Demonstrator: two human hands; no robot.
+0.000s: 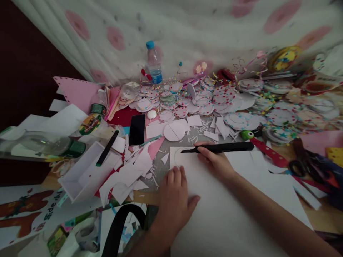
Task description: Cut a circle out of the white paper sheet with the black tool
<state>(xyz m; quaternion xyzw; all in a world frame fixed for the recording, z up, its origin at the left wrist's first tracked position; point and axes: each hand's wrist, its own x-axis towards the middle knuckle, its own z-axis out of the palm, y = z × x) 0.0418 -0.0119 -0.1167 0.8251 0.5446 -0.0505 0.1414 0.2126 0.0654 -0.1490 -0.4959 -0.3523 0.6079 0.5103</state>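
Hands, two: right (pixel 217 162) grips one cutter (pixel 218 147), left (pixel 175 198) (flat, fingers spread) presses one sheet (pixel 227 207).

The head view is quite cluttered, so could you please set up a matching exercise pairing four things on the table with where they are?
Things:
1. knife
2. left hand
3. bottle
4. phone

Places:
A. at the back, by the curtain
B. flat on the white sheet
C. held in the right hand, tip on the sheet
D. face up on the table, left of the cut paper circle

Pairs: 1-C, 2-B, 3-A, 4-D
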